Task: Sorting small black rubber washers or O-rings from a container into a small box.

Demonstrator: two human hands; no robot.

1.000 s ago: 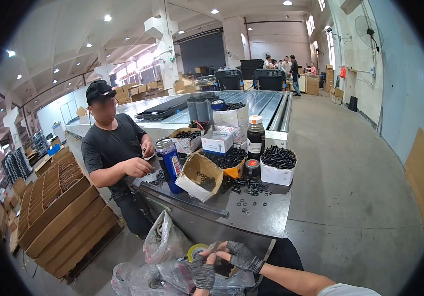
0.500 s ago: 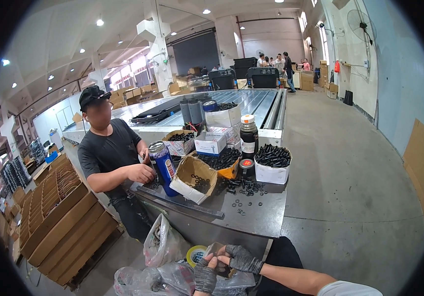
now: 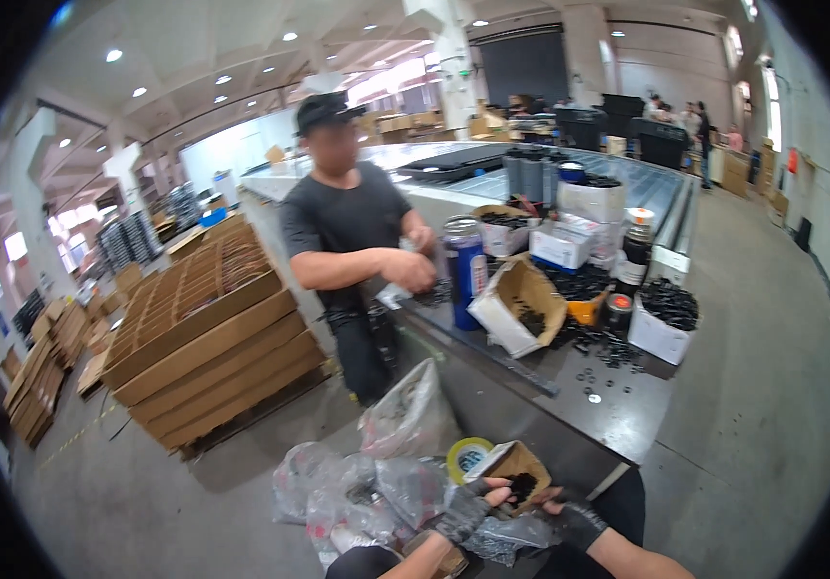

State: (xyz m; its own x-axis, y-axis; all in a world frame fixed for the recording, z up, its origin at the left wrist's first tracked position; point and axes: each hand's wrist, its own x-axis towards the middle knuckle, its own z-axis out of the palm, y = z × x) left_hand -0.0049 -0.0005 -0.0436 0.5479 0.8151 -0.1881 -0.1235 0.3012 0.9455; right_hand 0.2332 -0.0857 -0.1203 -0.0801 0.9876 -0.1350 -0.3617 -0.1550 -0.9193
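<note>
1. grey fingerless gloves cover the person's left hand and right hand; a second ago the two met fingertip to fingertip, and now they stand apart, one on each side of an open cardboard box.
2. left fingers bend in over the box's near side, just beside the black pieces inside; i cannot tell whether they pinch one; right fingers are bent at the box's right edge, and whether they press on the cardboard or hold something small is too blurred to tell.
3. for the work in hand, this parting seems to matter because the box's mouth and its dark contents are no longer masked by joined hands; both hands look well placed to reach in or steady it.
4. clear plastic bags lie crumpled left of the box; a yellow roll of tape is just beside it, with a fuller upright bag beyond.
5. the whole view has swung leftward, so the worktop sits farther right in the picture; dark rings lie loose on it, near a tipped carton, a blue tumbler and a white box heaped with black parts.
6. across the worktop's left end a co-worker in dark clothes bends both forearms toward small parts; stacked brown cartons fill more of the picture than before.
</note>
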